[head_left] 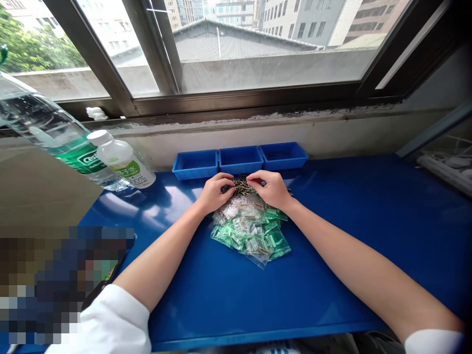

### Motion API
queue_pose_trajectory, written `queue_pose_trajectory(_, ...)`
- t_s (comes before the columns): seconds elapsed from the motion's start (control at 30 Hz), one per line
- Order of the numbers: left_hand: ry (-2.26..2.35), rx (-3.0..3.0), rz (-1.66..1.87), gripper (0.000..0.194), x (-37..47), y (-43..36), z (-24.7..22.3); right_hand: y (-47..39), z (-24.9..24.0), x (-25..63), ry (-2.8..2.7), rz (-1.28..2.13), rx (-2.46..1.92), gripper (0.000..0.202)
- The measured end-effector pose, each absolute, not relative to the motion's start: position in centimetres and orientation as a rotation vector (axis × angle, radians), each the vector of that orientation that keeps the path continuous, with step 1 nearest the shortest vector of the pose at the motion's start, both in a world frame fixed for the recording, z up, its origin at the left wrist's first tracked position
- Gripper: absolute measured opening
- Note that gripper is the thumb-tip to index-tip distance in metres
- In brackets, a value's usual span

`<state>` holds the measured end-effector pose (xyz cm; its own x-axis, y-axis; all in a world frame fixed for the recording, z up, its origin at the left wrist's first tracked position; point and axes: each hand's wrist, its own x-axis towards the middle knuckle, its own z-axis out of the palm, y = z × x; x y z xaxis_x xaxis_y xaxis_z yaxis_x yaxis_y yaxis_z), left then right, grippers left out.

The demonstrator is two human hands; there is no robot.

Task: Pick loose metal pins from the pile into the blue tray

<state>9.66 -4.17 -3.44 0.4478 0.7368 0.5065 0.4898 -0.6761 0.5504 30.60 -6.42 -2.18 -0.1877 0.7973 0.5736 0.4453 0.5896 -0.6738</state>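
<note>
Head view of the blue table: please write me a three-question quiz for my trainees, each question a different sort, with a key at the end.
1. How many blue trays stand in the row by the wall?
2. True or false: the left hand is inside one of the trays.
3. Which lies closest to the near edge of the blue table?
A. The trays
B. The small plastic packets
C. The bottles at the left

Key:
1. Three.
2. False; it is at the pile of thin pieces, in front of the trays.
3. B.
</note>
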Motion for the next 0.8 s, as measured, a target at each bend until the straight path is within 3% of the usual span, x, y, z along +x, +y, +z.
queue_pose_trajectory(0.43, 0.955, 2.441, 0.956, 0.023, 10.7, -5.1, -1.2, -6.9, -1.6, 29.3, -1.414, 0.873, -0.982, 0.025)
queue_pose_trajectory(0.8, 1.105, 2.444, 1.006, 0.021, 10.7, -4.9, -2.5, -6.9, -1.2, 30.0, -1.802, 0.54, -1.105, 0.019)
